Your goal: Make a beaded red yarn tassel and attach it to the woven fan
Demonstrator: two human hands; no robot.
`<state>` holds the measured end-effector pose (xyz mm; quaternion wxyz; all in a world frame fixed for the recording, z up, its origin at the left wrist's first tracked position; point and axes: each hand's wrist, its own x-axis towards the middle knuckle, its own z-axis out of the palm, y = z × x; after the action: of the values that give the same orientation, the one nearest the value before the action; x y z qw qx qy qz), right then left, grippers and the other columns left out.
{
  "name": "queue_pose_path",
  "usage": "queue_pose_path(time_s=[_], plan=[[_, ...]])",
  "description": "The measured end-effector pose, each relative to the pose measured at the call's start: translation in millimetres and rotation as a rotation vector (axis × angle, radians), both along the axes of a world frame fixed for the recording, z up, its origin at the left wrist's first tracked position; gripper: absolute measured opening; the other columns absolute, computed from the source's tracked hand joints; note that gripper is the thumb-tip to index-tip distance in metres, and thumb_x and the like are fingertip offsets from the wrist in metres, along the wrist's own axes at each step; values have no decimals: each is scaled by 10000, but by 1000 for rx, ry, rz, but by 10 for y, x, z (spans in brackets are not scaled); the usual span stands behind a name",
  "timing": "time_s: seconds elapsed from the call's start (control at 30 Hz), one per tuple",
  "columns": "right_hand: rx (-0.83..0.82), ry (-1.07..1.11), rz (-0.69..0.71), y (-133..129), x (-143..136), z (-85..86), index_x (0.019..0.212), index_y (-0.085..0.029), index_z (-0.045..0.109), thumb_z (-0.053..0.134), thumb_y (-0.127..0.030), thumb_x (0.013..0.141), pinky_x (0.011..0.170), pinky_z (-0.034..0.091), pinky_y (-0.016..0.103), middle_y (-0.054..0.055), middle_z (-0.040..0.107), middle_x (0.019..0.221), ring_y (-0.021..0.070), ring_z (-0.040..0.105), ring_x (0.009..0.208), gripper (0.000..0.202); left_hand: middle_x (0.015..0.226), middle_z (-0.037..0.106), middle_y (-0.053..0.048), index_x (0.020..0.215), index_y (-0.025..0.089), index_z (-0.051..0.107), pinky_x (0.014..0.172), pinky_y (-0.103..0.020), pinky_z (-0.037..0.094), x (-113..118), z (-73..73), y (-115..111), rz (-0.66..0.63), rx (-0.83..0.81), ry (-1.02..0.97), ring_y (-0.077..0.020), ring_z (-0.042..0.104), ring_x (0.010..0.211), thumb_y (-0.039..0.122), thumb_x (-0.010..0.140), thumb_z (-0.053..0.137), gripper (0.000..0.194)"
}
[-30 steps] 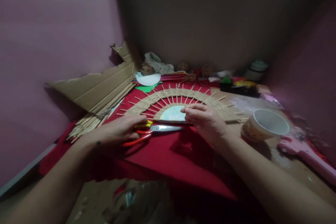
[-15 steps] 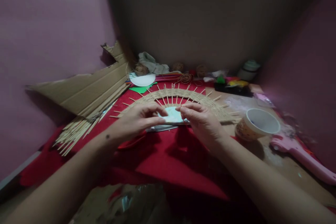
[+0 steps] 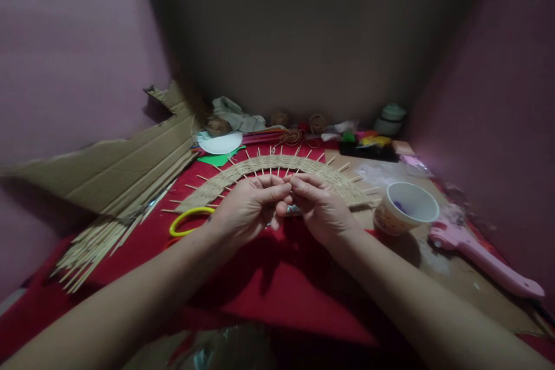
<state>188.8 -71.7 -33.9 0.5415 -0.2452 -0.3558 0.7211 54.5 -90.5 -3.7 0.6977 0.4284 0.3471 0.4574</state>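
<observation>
Fingertips to fingertips over a red cloth (image 3: 277, 306), your left hand (image 3: 254, 208) meets your right hand (image 3: 323, 208). The thumb and forefinger of each close to a pinch; what, if anything, lies between them is too small to tell. Gone from its place on the scissors (image 3: 195, 210) 1 second ago, your left hand now joins the right, and the yellow-handled tool rests loose just beyond your left forearm. That appears to turn the work from the blades to fine, 2-handed fingerwork. Just past your hands, the arched twine-and-stick weaving (image 3: 277, 163) lies flat, its pale centerpiece (image 3: 293, 209) mostly hidden. A paper cup (image 3: 388, 218) and a pink glue gun (image 3: 481, 253) flank your right arm.
</observation>
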Motion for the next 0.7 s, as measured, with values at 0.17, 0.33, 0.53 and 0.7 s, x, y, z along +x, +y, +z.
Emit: queue_pose_path(time_s=[0.17,0.33,0.53,0.7], plan=[[-12,-33,14,-29,34,50,851,-206,758,826,-297,599,624,373,278,-11,649,665,111,479,594,276,471,575,28,657,135,577,304,-131,359,-50,-2,5,55,4,63,-49,448,304,234,742,732,203],[-98,-110,-36,-108,184,85,920,-175,706,735,-252,642,545,313,245,-39,527,632,89,389,554,290,504,621,7,647,150,642,327,-123,348,-160,173,-57,-66,60,221,-59,500,349,204,739,720,132],[-178,-254,47,-201,314,-94,814,-168,602,608,-125,619,486,290,227,-13,572,683,73,435,513,200,502,619,-25,610,239,730,402,-231,446,-206,294,-327,-424,164,431,-164,604,463,289,680,781,101],[-147,-298,38,-240,406,-92,901,-203,535,672,-332,796,467,313,208,14,664,804,67,487,500,215,451,581,-51,673,364,759,341,-321,405,-116,-303,-491,-359,305,448,-226,561,410,554,649,725,195]])
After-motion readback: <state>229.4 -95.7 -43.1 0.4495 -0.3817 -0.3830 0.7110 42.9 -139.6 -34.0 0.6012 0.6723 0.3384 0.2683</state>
